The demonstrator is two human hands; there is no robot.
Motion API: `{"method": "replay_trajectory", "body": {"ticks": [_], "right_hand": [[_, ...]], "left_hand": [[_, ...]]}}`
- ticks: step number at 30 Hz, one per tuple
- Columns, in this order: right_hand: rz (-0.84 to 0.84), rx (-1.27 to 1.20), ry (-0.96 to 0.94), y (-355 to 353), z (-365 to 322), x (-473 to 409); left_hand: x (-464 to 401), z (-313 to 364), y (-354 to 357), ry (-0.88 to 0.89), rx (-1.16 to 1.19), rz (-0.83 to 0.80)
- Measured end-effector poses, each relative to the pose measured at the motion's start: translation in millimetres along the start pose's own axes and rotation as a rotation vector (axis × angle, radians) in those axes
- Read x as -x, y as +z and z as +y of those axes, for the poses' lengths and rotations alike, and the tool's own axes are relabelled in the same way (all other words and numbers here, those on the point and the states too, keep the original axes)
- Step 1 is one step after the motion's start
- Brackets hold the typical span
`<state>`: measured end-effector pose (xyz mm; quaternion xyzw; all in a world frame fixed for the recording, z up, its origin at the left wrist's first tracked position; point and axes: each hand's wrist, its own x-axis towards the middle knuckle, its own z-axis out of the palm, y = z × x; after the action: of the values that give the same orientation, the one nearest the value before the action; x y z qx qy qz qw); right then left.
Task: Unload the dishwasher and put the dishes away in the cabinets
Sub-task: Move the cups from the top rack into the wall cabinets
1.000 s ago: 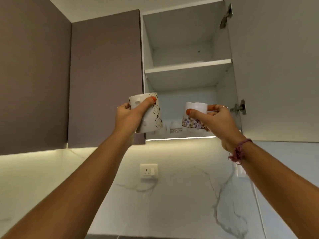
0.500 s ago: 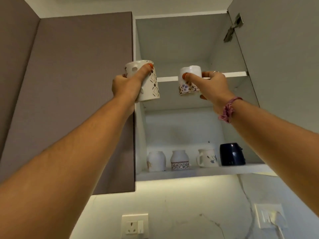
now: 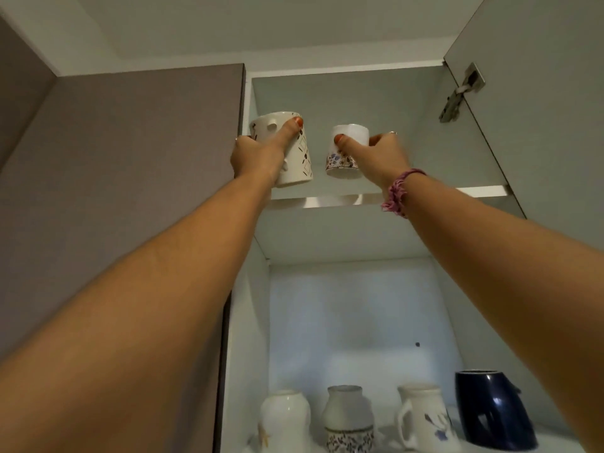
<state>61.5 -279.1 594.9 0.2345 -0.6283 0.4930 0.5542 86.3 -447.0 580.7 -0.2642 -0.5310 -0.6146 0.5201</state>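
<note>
Both hands up at the upper shelf, left hand gripping a mug, right hand clutching a cup, seemingly just above its edge, where a clipped base could tip either one.

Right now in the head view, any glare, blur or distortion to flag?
Head view: wide-angle stretch makes both forearms balloon toward the bottom edge; bright strip of light on the upper shelf edge; soft focus on the lower-shelf mugs; the left hand and right hand read clearly, each holding a mug.
</note>
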Motion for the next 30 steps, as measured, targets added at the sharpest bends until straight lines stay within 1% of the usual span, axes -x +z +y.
{"method": "replay_trajectory", "body": {"ticks": [7,11,15,19,22,27,30], "right_hand": [[-0.098,0.207,0.068,12.2,35.2,-25.7],[-0.152,0.465,0.015,22.0,47.9,-29.5],[-0.111,0.624,-0.035,26.7,43.2,-29.1],[-0.138,0.671,-0.039,28.7,45.9,-31.9],[-0.115,0.693,-0.049,24.6,44.2,-25.3],[-0.039,0.81,-0.082,22.6,45.0,-10.6],[0.059,0.724,-0.158,22.3,49.2,-5.1]], "left_hand": [[-20.9,-33.1,19.1,-0.019,-0.16,-0.011],[-34.4,-44.4,21.2,-0.011,-0.235,-0.011],[-42.0,-42.2,17.9,-0.036,-0.272,-0.058],[-49.8,-46.0,17.4,-0.058,-0.357,-0.096],[-53.6,-47.3,19.2,-0.057,-0.436,-0.109],[-52.9,-47.6,21.5,-0.049,-0.594,-0.137],[-45.9,-51.0,22.4,0.031,-0.75,-0.138]]}}
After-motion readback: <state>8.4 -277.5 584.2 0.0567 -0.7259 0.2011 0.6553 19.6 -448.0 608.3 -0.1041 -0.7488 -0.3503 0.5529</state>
